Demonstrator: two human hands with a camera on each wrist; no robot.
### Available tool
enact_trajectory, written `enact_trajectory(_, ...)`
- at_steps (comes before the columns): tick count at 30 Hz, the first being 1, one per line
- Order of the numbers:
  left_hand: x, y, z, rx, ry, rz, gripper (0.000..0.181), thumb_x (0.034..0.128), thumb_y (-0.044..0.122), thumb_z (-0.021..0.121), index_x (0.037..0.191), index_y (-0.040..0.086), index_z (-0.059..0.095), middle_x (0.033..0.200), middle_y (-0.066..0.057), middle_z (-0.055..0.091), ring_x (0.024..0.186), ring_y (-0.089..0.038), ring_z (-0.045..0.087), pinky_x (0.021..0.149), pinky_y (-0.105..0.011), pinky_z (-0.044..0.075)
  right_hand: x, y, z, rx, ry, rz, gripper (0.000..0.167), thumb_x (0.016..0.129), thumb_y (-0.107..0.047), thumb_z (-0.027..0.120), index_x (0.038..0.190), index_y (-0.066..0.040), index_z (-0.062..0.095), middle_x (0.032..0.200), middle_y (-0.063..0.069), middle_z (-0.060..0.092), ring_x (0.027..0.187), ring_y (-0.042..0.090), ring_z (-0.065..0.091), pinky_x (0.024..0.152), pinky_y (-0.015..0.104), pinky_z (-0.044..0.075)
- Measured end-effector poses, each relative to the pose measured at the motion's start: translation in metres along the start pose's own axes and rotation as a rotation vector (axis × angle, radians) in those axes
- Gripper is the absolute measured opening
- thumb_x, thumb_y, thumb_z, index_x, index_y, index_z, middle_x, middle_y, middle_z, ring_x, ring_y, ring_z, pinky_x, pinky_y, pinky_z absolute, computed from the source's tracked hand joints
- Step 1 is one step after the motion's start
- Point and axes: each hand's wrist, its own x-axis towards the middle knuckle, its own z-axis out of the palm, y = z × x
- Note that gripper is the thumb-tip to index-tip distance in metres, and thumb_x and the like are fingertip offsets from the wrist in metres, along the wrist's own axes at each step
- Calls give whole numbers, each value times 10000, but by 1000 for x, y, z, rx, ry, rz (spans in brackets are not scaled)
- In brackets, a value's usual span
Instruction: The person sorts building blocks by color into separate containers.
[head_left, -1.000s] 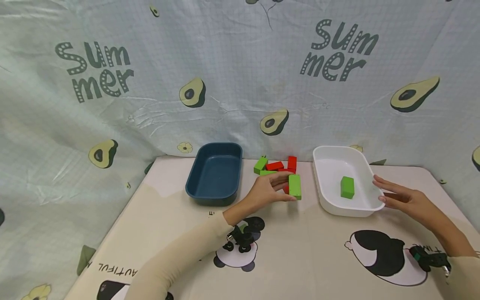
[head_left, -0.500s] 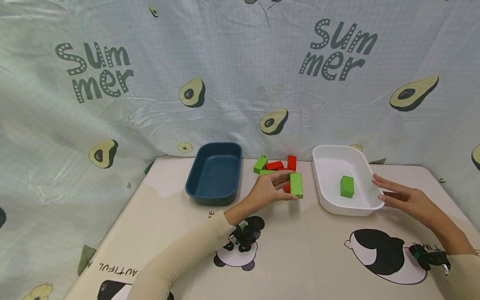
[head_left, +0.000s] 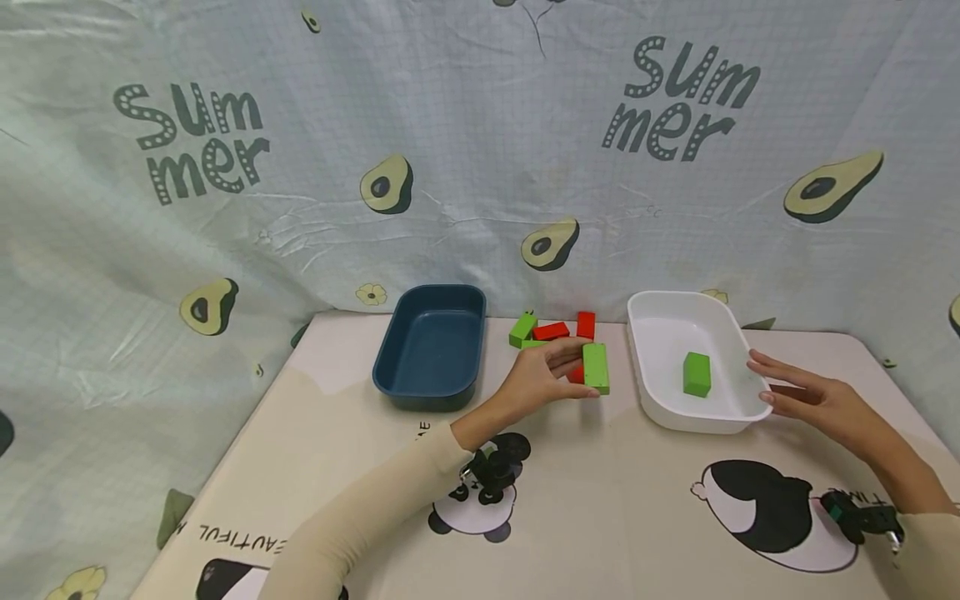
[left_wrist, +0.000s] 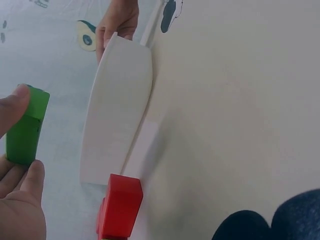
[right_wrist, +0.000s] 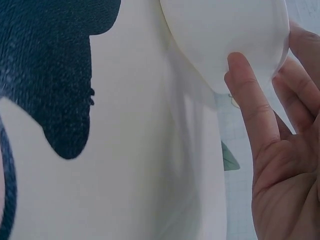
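My left hand pinches a green block upright between thumb and fingers, above the table and left of the white tray. In the left wrist view the thumb lies on one end of the green block and fingertips on the other. One green block lies inside the white tray. At that tray's right side my right hand rests its fingers on the wall; the right wrist view shows a fingertip against the outside of the white tray.
Behind my left hand lie several red blocks and green blocks, partly hidden by it. A dark blue tray stands to the left. A patterned cloth hangs behind the table.
The green block in my left hand has shifted slightly right and up, toward the white tray. My right hand stays at the tray's side.
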Motion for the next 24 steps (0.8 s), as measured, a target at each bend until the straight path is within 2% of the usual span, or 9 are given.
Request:
enact_trajectory(3,1,1,1,4,0,5,704,769,-63,848,1413,-1,570,1414,-109,608,1262,-188,618,1077,-423,479,-1,0,0,-9,3,0,617,1001,-283,671,1564,-231,425,1534,-367,257,1062,-301,358,775,70,469)
enact_trajectory(7,1,2,2,2,-2,6,709,768,-60,850,1415,0,568,1414,-109,608,1267,-190,616,1091,-499,455,-1,0,1,-8,6,-9,613,1001,-276,672,1562,-226,431,1553,-344,262,1073,-295,362,778,60,462)
enact_trajectory(17,3,6,2,32,-16,14,717,757,-46,864,1410,-6,570,1385,-108,626,1247,-179,629,1086,-532,444,-1,-1,1,-3,12,-9,609,1006,-280,664,1564,-228,426,1584,-299,257,1066,-296,347,779,70,471)
enact_trajectory(20,3,6,2,44,-22,21,717,763,-35,863,1415,-3,566,1393,-107,621,1254,-174,624,1086,-514,453,-1,-1,2,-6,11,-6,609,1004,-288,665,1563,-234,429,1602,-266,261,1065,-294,345,779,80,476)
enact_trajectory(24,2,7,3,63,-22,32,717,768,-21,865,1419,4,565,1397,-99,620,1254,-162,622,1071,-426,487,-2,0,2,-4,9,-10,609,1004,-282,667,1562,-233,430,1595,-281,262,1067,-293,351,780,69,466)
